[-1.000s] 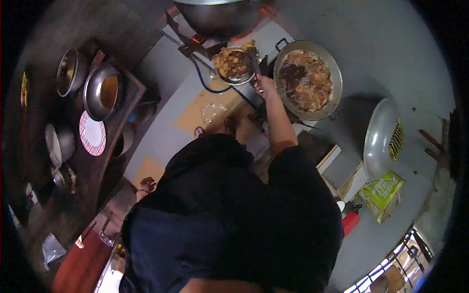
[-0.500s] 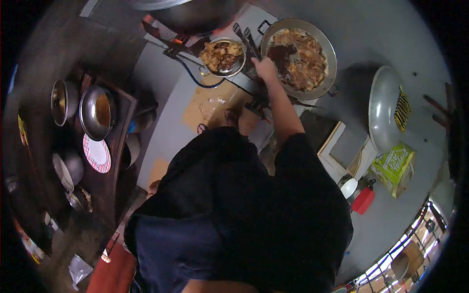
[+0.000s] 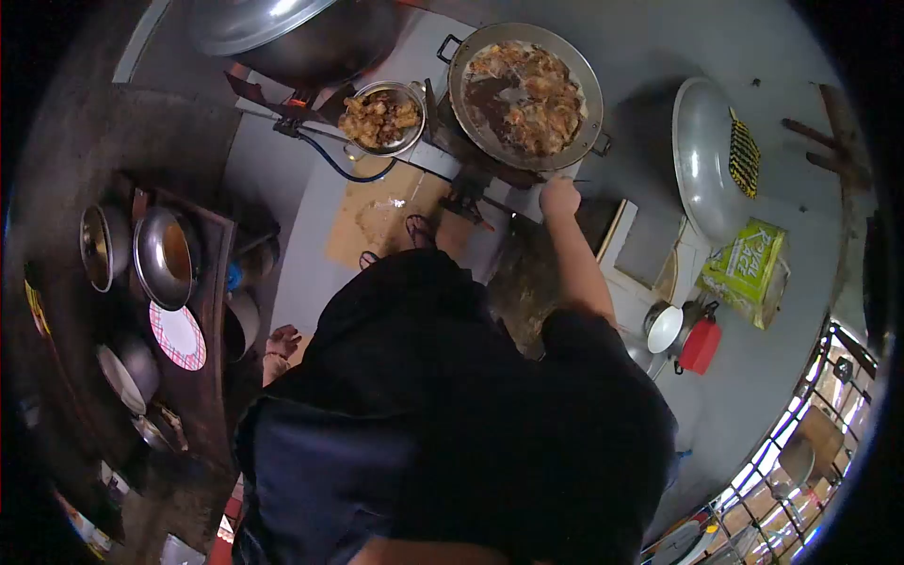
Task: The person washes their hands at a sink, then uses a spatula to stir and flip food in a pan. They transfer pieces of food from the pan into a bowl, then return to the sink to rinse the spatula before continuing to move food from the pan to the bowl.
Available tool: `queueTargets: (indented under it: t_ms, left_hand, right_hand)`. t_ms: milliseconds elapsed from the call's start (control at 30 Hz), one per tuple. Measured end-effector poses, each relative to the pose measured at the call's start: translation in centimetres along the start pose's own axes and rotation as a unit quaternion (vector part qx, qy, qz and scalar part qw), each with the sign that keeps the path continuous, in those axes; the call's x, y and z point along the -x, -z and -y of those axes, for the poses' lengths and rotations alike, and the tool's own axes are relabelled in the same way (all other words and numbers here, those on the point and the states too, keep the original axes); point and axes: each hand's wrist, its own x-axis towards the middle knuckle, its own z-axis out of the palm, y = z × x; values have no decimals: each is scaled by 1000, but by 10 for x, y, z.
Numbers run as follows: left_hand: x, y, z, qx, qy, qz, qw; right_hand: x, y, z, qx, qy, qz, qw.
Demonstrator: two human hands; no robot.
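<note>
My right hand [image 3: 560,199] is closed at the lower rim of a wide two-handled pan [image 3: 459,94]. A thin dark piece shows beside its fingers, too small to name. Browned food pieces [image 3: 539,113] lie in bubbling oil in the pan. To the left, a metal strainer bowl [image 3: 415,126] holds fried pieces [image 3: 377,119]. Low on the left, my left hand [image 3: 282,342] hangs beside my dark clothing, its fingers apart and nothing seen in them.
A large lidded pot [image 3: 325,47] stands over a glowing burner at the top. Bowls and a checked plate [image 3: 177,335] rest on the left shelf. On the right are a large metal basin [image 3: 702,151], a green bag [image 3: 749,268], a white bowl [image 3: 665,328] and a red container [image 3: 700,347].
My right hand has moved from the dark utensils left of the pan to its lower rim. Those utensils no longer show there. My left hand shows more fully. The view has shifted.
</note>
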Motion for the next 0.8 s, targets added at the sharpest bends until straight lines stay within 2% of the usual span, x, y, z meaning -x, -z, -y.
queueTargets:
  t_ms: [67,133,200,333,400,533,600,667,800]
  left_hand:
    - [0,4,-1,14,19,25,999]
    - [18,-10,-4,-54,-8,-35,998]
    - [32,-15,-2,-94,-16,-67,993]
    - [48,-18,3,-125,-18,-92,988]
    - [52,-17,8,-137,-20,-99,985]
    - [53,-19,15,-149,-7,-95,984]
    - [54,-24,15,-159,-5,-88,983]
    - [54,-28,14,-168,1,-82,982]
    - [60,-42,-3,-254,27,-44,966]
  right_hand:
    - [-4,-5,2,-13,-5,11,1000]
    - [-10,-13,5,-26,-7,23,999]
    - [-18,-22,9,7,-46,-12,999]
    - [-28,-22,10,27,-25,-17,999]
    - [-29,-20,7,31,19,-23,999]
    - [-33,-14,3,25,29,-7,999]
    - [-30,3,3,8,29,49,998]
    - [-29,10,0,-8,28,55,998]
    - [-32,16,-5,-65,17,57,996]
